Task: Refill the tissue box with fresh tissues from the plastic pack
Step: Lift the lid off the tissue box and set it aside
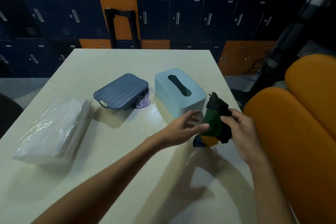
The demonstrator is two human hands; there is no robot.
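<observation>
Beige table (127, 63), right hand (243, 132) gripping cloths (212, 125), left hand (180, 129) spread, tissue box (169, 92) just beyond them

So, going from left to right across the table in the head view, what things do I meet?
In order: plastic pack of tissues → dark blue ribbed lid → light blue tissue box → coloured cloth bundle in the right hand → orange seat.

We see a pale blue plastic tissue box (180, 94), a slate-blue plastic lid (121, 91) with raised stripes, a clear plastic pack of white tissues (54, 127), a crumpled cloth bundle (213, 126) in green, black, yellow and navy, a cream table (127, 60) and orange padded seats (294, 132)
</observation>
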